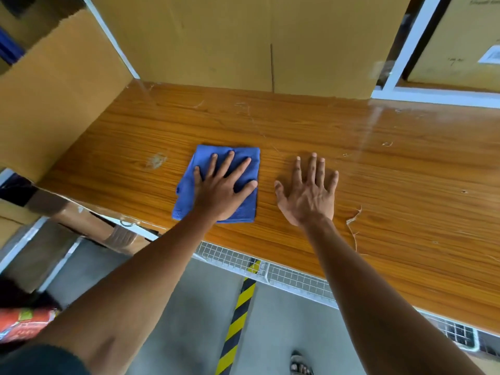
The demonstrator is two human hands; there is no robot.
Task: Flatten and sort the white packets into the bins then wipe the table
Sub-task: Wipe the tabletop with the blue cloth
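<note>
Left arm: bare, enters from lower left of the frame, stretched forward and up to centre.
Left hand (221,189): palm down, fingers straight and spread, pressing flat on the cloth; nothing gripped.
Right arm: bare, enters from lower right, reaching toward centre.
Right hand (308,193): palm down, fingers straight and slightly fanned, flat on bare wood just right of the cloth; holds nothing.
Cloth (244,158): blue, folded to a rough rectangle, lying on the table at frame centre, near its front edge; partly covered by the left hand.
Table (378,163): orange-brown wood grain, glossy, with scratches, a pale smudge left of the cloth and thin fibres at right.
Floor: grey, bottom centre; a yellow-black striped strip (236,323) runs toward the table; a sandalled foot (300,365) at the bottom edge.
Wire grid (286,277): white, below the table's front edge.
Cardboard boxes (243,39): stand along the table's far edge and at upper left; white frame bars between them.
</note>
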